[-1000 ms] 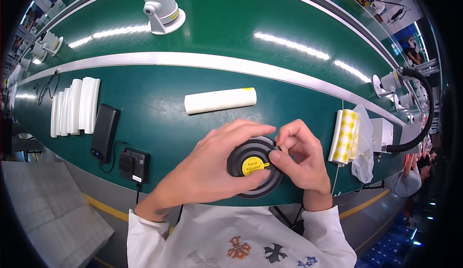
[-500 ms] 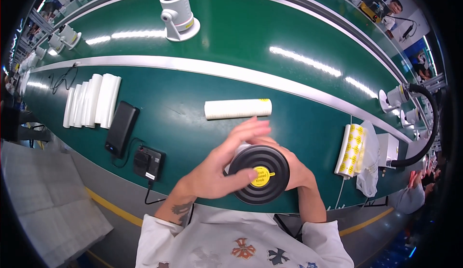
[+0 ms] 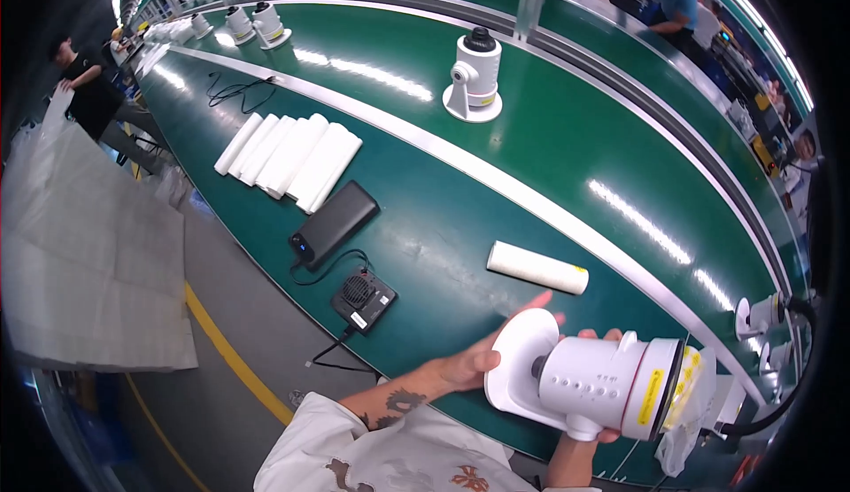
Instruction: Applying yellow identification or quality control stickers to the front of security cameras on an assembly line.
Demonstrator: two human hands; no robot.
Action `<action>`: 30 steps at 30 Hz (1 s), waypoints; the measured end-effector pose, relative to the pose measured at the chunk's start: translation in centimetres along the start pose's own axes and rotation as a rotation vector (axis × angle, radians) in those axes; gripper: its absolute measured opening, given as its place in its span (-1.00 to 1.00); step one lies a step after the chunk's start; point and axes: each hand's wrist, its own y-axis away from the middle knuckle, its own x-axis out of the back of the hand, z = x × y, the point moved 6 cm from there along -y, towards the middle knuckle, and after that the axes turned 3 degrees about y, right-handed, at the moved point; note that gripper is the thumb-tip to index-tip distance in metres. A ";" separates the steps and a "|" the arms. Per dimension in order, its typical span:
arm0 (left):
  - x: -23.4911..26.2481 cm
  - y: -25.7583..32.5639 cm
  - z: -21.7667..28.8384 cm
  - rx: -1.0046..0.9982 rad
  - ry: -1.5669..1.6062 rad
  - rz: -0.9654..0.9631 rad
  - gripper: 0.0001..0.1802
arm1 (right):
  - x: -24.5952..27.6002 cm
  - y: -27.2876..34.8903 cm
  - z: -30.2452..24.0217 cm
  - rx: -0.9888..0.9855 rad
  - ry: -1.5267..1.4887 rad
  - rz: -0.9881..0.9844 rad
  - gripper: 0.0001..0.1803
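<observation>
**Camera held on its side over the belt edge**

The white camera [image 3: 593, 386] lies sideways at 5 o'clock. The left hand [image 3: 482, 359], fingers spread, backs its round base; the right hand [image 3: 602, 430] grips from beneath, mostly hidden. A white roll [image 3: 537, 268] lies just beyond, a black box [image 3: 363, 299] and power bank [image 3: 335, 224] at 9 o'clock.

A factory assembly line: long green conveyor belts [image 3: 567, 138] running side by side with metal rails between, white security cameras [image 3: 474, 76] spaced along them, more of the same units [image 3: 252, 23] queued farther up, stacked white foam sleeves [image 3: 288, 151] at the station, other workers [image 3: 84, 80] at neighbouring posts, yellow floor line [image 3: 230, 355] marking the aisle
</observation>
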 end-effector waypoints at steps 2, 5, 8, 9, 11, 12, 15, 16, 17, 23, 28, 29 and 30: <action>-0.3 -0.5 -0.8 0.044 0.099 -0.034 0.27 | -0.6 0.0 -0.3 0.023 0.021 -0.039 0.33; -0.1 -0.7 -2.2 0.161 0.213 -0.044 0.20 | -1.0 1.0 -1.4 0.021 0.219 0.086 0.35; 0.4 -0.1 -2.4 0.256 0.236 0.044 0.13 | -2.9 -0.1 -1.2 -0.076 0.173 0.108 0.34; 0.7 -0.3 -1.9 0.244 0.240 0.024 0.12 | -3.2 -0.6 -1.2 -0.103 0.157 0.111 0.33; 1.2 -0.7 -0.9 0.299 0.166 0.076 0.10 | -3.1 -1.2 -1.2 -0.050 0.395 0.121 0.33; 1.7 -0.8 -0.5 0.302 0.138 0.054 0.09 | -2.8 -1.7 -1.2 -0.103 0.456 0.060 0.36; 1.7 -1.4 0.8 0.358 -0.026 0.024 0.05 | 3.6 0.6 -1.9 -0.268 0.680 -0.111 0.30; 2.2 -1.1 1.1 0.397 -0.075 0.046 0.02 | 2.4 -0.7 -2.2 -0.391 0.777 -0.172 0.18; 2.9 -0.5 1.3 0.434 -0.122 0.071 -0.01 | 0.9 -2.8 -2.4 -0.519 0.871 -0.239 0.06; 1.1 -1.8 1.0 0.490 -0.469 0.111 -0.17 | 0.3 -4.6 -1.9 -1.129 1.571 -0.672 -0.10; 0.9 -3.1 0.7 0.439 -0.662 0.097 -0.28 | 1.1 -5.2 -0.7 -1.251 1.731 -0.859 -0.02; 1.0 -3.3 0.8 0.420 -0.703 0.103 -0.29 | 1.4 -5.1 -0.6 -1.244 1.768 -0.886 -0.01; 1.1 -3.3 0.7 0.410 -0.686 0.112 -0.29 | 1.2 -5.2 -0.7 -1.159 1.782 -0.878 -0.01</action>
